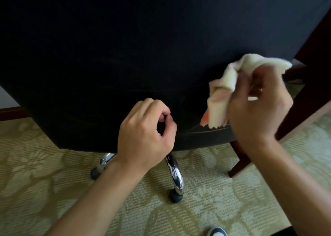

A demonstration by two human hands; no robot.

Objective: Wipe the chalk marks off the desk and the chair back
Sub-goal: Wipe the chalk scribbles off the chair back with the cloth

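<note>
Here, right hand (258, 108) bunching soft cloth (231, 85), black chair back (125, 56)

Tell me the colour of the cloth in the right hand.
The crumpled soft cloth is cream, with a pinkish tint in its lower folds; the head view shows it.

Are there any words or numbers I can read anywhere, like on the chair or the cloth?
None: no words, numbers or labels show.
The chair back is plain dark fabric.
The cloth held in the right hand is plain cream with a bit of pink.
The shoe shows no writing.
</note>
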